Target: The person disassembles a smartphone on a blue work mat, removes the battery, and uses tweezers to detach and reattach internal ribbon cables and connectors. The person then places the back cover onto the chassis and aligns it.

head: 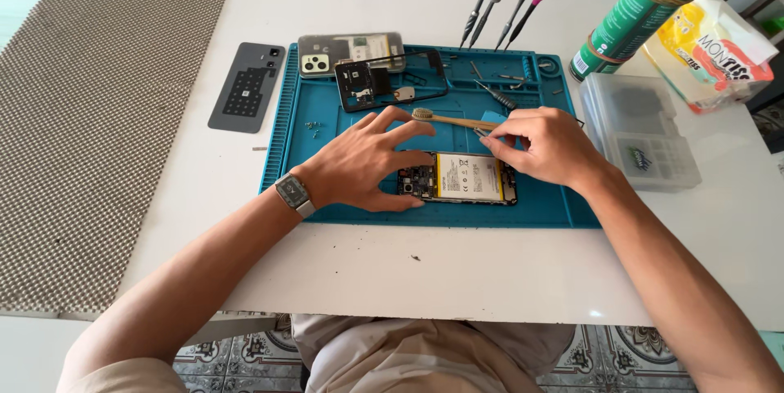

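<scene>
Right now the person sits at a white table (457, 279) with both hands over a blue work mat (327, 156). On this mat lies an opened phone (461, 178), its back taken off, so the pale battery and the dark circuit board at its left end are showing.

The left hand (367, 160) rests on the left end of the phone — the fingers are spread wide and flat, the thumb lies on the mat along the phone's near edge, and it grips nothing, it only presses. A watch (293, 194) is on this wrist.

The right hand (547, 144) is half curled just above the upper right corner of the phone. Between thumb and fingers it pinches a small metal tool (482, 136), with the tip pointing to the phone; which tool it is I cannot tell. A wooden-handled brush (449, 118) lies across the mat just behind both hands, and it seems no hand holds it.

Further back on the mat are a black phone frame (384, 82) and a clear case (351, 51). Four small screwdrivers (500, 13) stand at the mat's far edge. To the left on the table lies a dark back cover (247, 87), beside a big grey textured mat (90, 115). To the right are a green spray can (645, 9), a clear plastic box (641, 127) and a packet of tissues (714, 54).
</scene>
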